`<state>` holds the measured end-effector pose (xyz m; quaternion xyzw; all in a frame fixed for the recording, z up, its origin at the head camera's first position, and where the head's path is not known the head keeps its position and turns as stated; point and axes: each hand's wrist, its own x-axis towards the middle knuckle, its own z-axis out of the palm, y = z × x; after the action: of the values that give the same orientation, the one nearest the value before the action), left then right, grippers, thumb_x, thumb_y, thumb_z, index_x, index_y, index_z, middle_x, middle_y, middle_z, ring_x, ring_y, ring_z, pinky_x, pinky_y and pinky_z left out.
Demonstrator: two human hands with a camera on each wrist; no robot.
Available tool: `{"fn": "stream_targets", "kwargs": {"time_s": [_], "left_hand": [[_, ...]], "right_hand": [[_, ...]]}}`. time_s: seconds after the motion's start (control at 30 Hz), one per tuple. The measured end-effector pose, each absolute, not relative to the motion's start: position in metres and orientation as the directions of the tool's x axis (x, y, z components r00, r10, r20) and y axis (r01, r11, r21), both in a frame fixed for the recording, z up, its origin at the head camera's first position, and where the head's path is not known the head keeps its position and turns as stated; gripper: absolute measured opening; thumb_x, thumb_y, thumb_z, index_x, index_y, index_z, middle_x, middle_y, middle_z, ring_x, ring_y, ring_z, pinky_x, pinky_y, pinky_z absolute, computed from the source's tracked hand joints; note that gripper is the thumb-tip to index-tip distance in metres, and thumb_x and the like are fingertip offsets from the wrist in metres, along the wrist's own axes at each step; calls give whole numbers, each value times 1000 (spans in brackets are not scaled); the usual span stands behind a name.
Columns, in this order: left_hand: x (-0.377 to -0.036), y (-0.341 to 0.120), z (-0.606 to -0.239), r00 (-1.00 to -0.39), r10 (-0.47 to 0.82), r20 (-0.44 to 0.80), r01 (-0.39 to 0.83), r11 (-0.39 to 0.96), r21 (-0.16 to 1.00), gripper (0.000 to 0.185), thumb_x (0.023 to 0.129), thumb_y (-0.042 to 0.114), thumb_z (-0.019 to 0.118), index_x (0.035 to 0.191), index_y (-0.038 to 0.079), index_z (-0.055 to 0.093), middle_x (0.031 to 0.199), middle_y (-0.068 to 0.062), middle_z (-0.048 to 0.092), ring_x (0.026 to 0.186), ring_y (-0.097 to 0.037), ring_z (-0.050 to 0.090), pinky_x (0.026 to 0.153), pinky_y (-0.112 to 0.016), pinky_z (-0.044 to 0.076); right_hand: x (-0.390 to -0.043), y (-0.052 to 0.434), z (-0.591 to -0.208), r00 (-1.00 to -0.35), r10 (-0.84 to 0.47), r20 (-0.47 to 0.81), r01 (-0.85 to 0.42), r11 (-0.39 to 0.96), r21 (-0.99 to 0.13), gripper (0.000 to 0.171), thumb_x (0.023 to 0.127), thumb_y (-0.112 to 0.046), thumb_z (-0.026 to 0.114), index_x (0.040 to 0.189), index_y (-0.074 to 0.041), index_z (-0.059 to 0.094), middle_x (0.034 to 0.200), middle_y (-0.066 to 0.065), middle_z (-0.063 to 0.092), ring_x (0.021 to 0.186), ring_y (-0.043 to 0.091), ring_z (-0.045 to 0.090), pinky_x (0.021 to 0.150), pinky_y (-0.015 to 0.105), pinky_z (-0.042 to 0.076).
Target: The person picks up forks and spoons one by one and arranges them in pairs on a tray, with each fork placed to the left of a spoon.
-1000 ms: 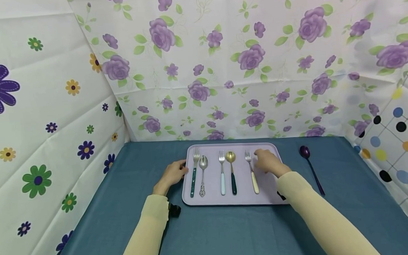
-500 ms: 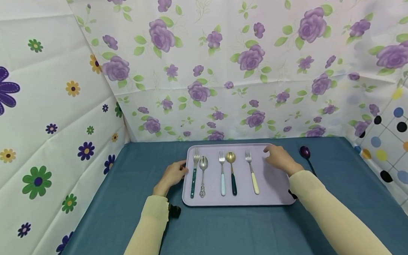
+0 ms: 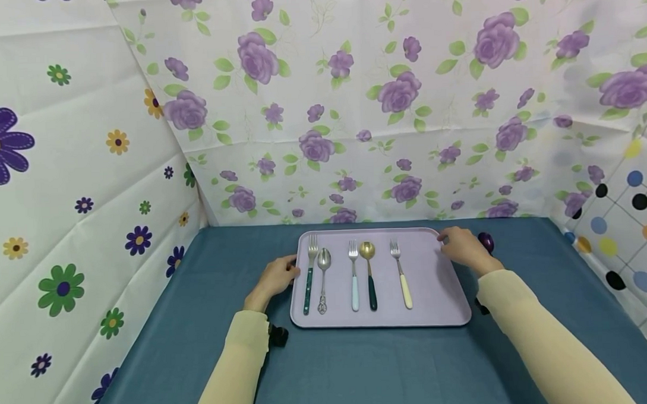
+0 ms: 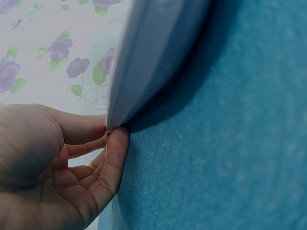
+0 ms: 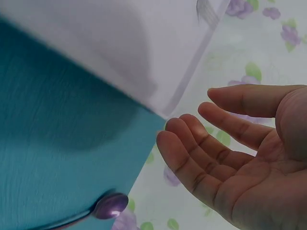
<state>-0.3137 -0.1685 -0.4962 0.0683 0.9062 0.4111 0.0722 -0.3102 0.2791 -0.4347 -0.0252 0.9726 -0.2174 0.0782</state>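
The left hand (image 3: 275,276) lies on the blue tablecloth (image 3: 221,324) with its forearm running back toward the body in a pale yellow sleeve (image 3: 238,359). Its fingers are loosely curled and their tips touch the left rim of the lilac tray (image 3: 439,293); from the left wrist the fingertips (image 4: 117,139) press against the tray's edge (image 4: 144,67), with nothing pinched between them.

The right hand (image 3: 464,249) hovers over the tablecloth just past the tray's far right corner, arm stretched forward and slightly outward. In the right wrist view its palm is open, fingers (image 5: 201,143) relaxed, a little spread and gently bent, holding nothing. The purple spoon (image 3: 485,241) lies directly beside this hand on its outer side, its bowl showing past the knuckles and the handle hidden behind the wrist; from the right wrist the spoon's bowl (image 5: 111,206) sits on the cloth below the fingers, apart from them.

Between the two hands, on the tray, lie a green-handled fork (image 3: 309,277), a silver spoon (image 3: 323,279), a pale blue fork (image 3: 353,278), a gold spoon (image 3: 369,272) and a cream-handled fork (image 3: 401,273), this last nearest the right hand
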Motion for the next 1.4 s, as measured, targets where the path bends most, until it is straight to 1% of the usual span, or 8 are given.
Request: {"fn": "stream_targets", "kwargs": {"time_s": [0.2,0.53,0.7,0.77,1.0,1.17,1.27,1.4], "left_hand": [[-313,-169,-496,-980,183,-77,65,661,747,49,106,10,58,152,-5,48,97,-11,68,90,-23,73,81,-40,59],[-311,-168,-496,-980,182,-77,64,658,750,50,106,10,58,152,-5,48,96,-11,66,88,-22,72,81,-40,59],[-311,-168,-495,-980,183,-78,65,666,743,50,106,10,58,153,-5,47,97,-11,66,88,-22,72,81,-41,59],[-312,-168,-494,-980,184,-78,67,669,740,50,106,11,58,153,-4,47,97,-11,66,88,-22,71,81,-41,58],[-312,-168,-494,-980,182,-79,67,677,733,50,106,12,58,153,-4,47,99,-12,67,88,-22,71,83,-42,58],[-313,-168,-494,-980,181,-83,62,675,735,50,106,11,58,153,-4,48,100,-12,67,90,-23,71,84,-42,58],[-313,-168,-495,-980,183,-81,66,677,733,50,106,11,58,152,-4,48,101,-12,68,89,-23,71,84,-42,58],[-313,-168,-496,-980,185,-76,72,679,730,49,106,11,58,152,-4,49,101,-12,68,88,-22,71,83,-42,58]], "right_hand": [[-309,292,-430,-982,-63,-177,21,900,-436,43,102,-11,54,141,9,57,142,41,48,100,42,64,76,49,53],[-307,319,-428,-974,-33,-222,70,896,-438,45,100,-9,51,141,10,55,141,41,48,109,49,61,77,52,50],[-303,335,-426,-975,-10,-221,101,869,-485,47,101,-7,45,143,12,52,131,40,54,69,29,59,62,41,49],[-301,339,-426,-977,-3,-211,105,860,-499,47,100,-6,44,143,13,51,128,39,56,63,24,55,58,38,50],[-297,351,-424,-985,26,-172,109,865,-489,44,103,-7,45,140,16,51,133,42,53,89,41,66,65,42,57],[-297,364,-429,-990,44,-136,101,890,-445,43,103,-9,45,135,18,54,131,43,54,101,52,64,78,56,55],[-296,370,-433,-990,40,-133,95,897,-432,44,101,-10,44,131,19,56,128,43,55,97,50,63,77,55,54],[-295,375,-437,-989,41,-143,101,889,-446,45,101,-12,44,132,19,56,126,42,57,81,38,64,64,44,54]]}}
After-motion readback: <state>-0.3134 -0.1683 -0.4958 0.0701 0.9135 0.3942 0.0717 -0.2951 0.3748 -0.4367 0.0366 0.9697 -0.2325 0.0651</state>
